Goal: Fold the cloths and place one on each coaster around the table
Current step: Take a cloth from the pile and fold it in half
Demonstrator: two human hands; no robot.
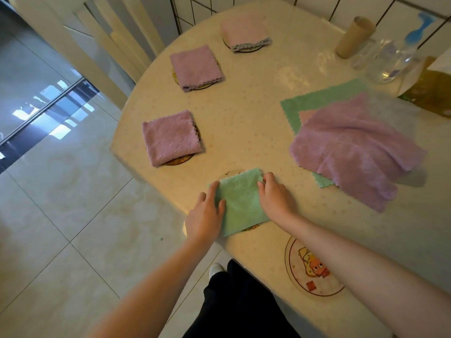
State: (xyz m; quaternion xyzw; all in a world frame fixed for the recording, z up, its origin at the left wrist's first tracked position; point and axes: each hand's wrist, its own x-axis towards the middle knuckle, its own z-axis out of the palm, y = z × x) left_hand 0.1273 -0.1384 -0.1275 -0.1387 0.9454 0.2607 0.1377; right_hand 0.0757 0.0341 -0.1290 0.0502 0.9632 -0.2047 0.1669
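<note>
A folded green cloth (240, 201) lies on a coaster at the table's near edge; only slivers of that coaster (230, 172) show. My left hand (206, 213) grips its left edge and my right hand (274, 195) grips its right edge. Three folded purple cloths (170, 137) (195, 67) (245, 32) each rest on a coaster along the left rim. An uncovered coaster with a cartoon print (313, 269) sits near my right forearm. A pile of unfolded cloths lies at the right, a purple one (353, 147) on top of a green one (317, 98).
The round cream table (244, 113) drops off close to my hands. A cardboard tube (353, 36), a clear glass vessel (388, 62) and a yellow-green package (432, 91) stand at the back right. A cream chair (117, 45) stands at the left, over tiled floor.
</note>
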